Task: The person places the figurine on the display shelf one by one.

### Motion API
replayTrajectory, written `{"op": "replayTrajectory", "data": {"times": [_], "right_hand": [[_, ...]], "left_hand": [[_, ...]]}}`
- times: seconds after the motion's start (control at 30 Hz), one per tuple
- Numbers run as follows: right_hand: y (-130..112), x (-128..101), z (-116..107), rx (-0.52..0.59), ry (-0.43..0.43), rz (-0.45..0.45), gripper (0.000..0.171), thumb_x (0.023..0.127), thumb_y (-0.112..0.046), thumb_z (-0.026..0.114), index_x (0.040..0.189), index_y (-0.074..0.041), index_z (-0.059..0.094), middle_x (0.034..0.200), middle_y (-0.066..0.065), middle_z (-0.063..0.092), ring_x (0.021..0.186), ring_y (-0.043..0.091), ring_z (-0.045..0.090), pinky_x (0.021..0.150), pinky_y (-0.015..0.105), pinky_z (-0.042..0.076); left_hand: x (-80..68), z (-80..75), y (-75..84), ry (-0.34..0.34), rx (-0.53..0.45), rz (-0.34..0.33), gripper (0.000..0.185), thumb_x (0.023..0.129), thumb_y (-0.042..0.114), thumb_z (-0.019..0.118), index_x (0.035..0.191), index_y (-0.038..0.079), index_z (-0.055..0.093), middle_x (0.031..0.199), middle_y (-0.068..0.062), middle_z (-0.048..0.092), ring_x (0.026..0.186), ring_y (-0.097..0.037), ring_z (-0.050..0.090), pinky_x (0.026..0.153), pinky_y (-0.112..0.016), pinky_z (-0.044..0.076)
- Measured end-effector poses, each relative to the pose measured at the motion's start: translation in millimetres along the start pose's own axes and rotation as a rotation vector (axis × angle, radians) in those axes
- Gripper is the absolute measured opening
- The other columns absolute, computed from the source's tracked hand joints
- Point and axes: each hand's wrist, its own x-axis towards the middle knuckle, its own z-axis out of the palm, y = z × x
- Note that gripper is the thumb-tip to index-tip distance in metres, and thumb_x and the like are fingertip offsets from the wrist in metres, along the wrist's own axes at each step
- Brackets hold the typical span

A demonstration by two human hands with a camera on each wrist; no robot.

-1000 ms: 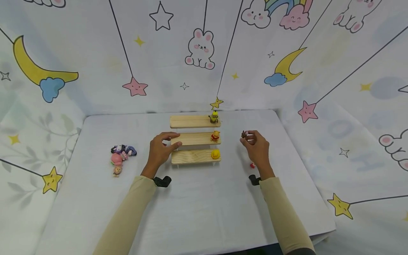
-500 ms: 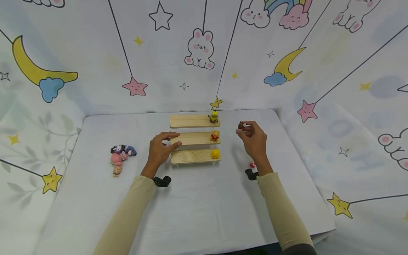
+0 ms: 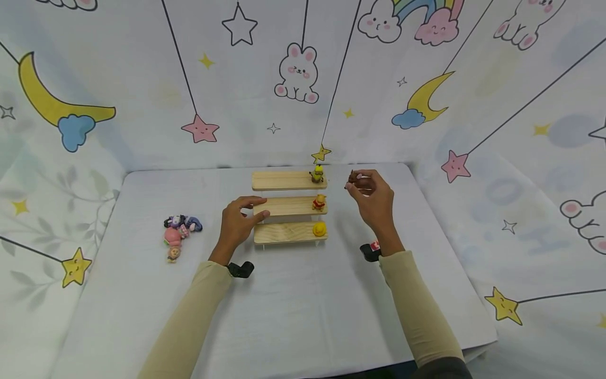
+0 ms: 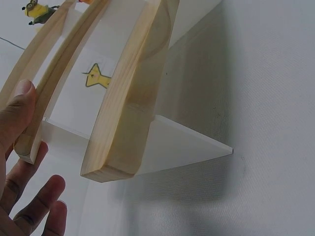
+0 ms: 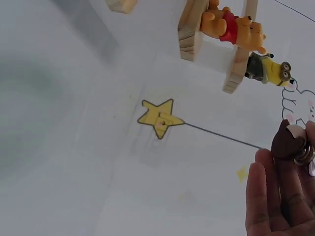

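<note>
1. I pinch a small brown figure [image 5: 287, 142] in my right hand [image 3: 374, 197], held above the desk [image 3: 303, 310]. To set it well, I should lower it upright.
2. The figure is right of the top shelf [image 3: 284, 180], near the minion [image 3: 317, 173].
3. My left hand [image 3: 239, 221], fingers relaxed, touches the middle shelf's [image 3: 279, 206] left end.

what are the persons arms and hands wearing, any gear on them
Both arms are in long, plain beige sleeves that end at the wrists. The left hand and right hand are bare: no gloves, and no rings that I can make out. A small black device sits under the left wrist, and a similar black one under the right wrist. No cables or markings show.
</note>
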Motion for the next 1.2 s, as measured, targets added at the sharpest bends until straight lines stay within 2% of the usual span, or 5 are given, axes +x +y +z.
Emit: {"op": "replayTrajectory", "data": {"times": [0.1,0.27,0.43,0.97,1.2], "right_hand": [[-8.0,2.6,2.3,-0.02,0.0,0.003,0.036,0.097,-0.029,0.081,0.129,-0.018,0.069,0.118,0.005,0.077,0.107,0.017,0.074,0.096,0.036,0.061],[-21.3,8.2,5.8,-0.015,-0.004,-0.012,0.036,0.097,-0.028,0.081,0.13,-0.018,0.069,0.117,0.004,0.077,0.105,0.016,0.073,0.09,0.024,0.058],[-32.5,13.2,8.1,0.003,-0.019,-0.025,0.037,0.097,-0.025,0.081,0.13,-0.017,0.069,0.117,0.006,0.078,0.102,0.016,0.073,0.088,0.019,0.056],[-61.7,31.7,24.8,0.043,-0.081,-0.102,0.034,0.096,-0.02,0.081,0.127,-0.016,0.067,0.119,0.001,0.077,0.105,0.013,0.073,0.098,0.039,0.06],[-71.7,38.6,37.6,0.056,-0.122,-0.132,0.031,0.096,-0.017,0.081,0.125,-0.016,0.068,0.117,0.001,0.075,0.104,0.014,0.072,0.097,0.036,0.06]], "left_hand": [[0.2,-0.3,0.0,-0.001,0.002,0.003,0.041,0.089,0.035,0.087,0.127,0.023,0.079,0.138,-0.004,0.071,0.123,-0.029,0.064,0.097,-0.053,0.055],[0.3,-0.7,-1.0,0.0,0.011,0.005,0.039,0.09,0.035,0.087,0.127,0.023,0.079,0.137,-0.004,0.071,0.122,-0.029,0.065,0.097,-0.053,0.055],[0.4,-0.6,-2.4,-0.001,0.009,-0.001,0.039,0.09,0.035,0.087,0.126,0.025,0.079,0.138,-0.003,0.071,0.123,-0.028,0.064,0.097,-0.052,0.055],[0.7,0.1,-3.2,-0.004,0.004,-0.007,0.039,0.09,0.036,0.087,0.127,0.026,0.079,0.138,-0.002,0.071,0.123,-0.028,0.063,0.099,-0.053,0.054],[0.9,0.0,-3.3,-0.005,0.009,-0.011,0.039,0.09,0.037,0.087,0.127,0.027,0.079,0.138,-0.002,0.071,0.124,-0.028,0.063,0.099,-0.053,0.054]]}}
